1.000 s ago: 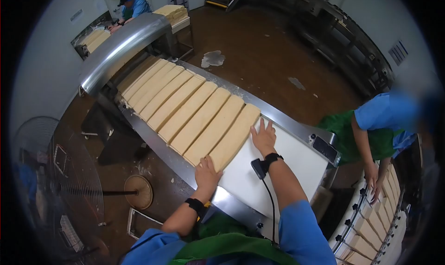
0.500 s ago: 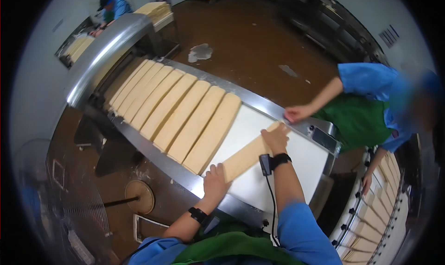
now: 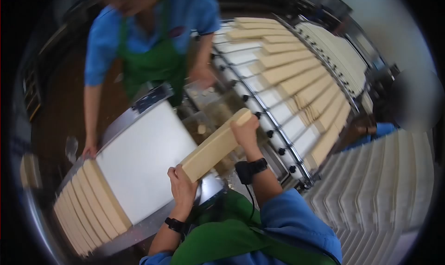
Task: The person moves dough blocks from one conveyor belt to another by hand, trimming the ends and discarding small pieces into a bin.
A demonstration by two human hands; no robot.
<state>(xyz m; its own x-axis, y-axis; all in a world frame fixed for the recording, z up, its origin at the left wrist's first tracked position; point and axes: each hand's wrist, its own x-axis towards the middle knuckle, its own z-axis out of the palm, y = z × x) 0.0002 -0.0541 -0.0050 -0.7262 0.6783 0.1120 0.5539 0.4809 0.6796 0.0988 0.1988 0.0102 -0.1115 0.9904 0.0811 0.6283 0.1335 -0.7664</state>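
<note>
A long, pale yellow dough slab [image 3: 213, 147] is held up over the end of the white belt [image 3: 143, 158], slanting up to the right. My left hand [image 3: 183, 188] grips its lower left end. The far right end is in my right hand [image 3: 246, 131], fingers wrapped over the edge. On the belt's left part several similar dough slabs [image 3: 95, 205] lie side by side in a row.
Across the way a co-worker [image 3: 153, 52] leans in, one hand [image 3: 89, 150] at the belt's edge. Beyond a rail with black knobs [image 3: 281, 151], a second conveyor carries several slabs [image 3: 301, 75]. Stacked white trays [image 3: 371, 186] stand at right; bins with scraps [image 3: 204, 121] sit between the conveyors.
My hands have lifted the slab off the white belt and carried it toward the second conveyor. The view has swung right. The row of slabs now appears at lower left.
</note>
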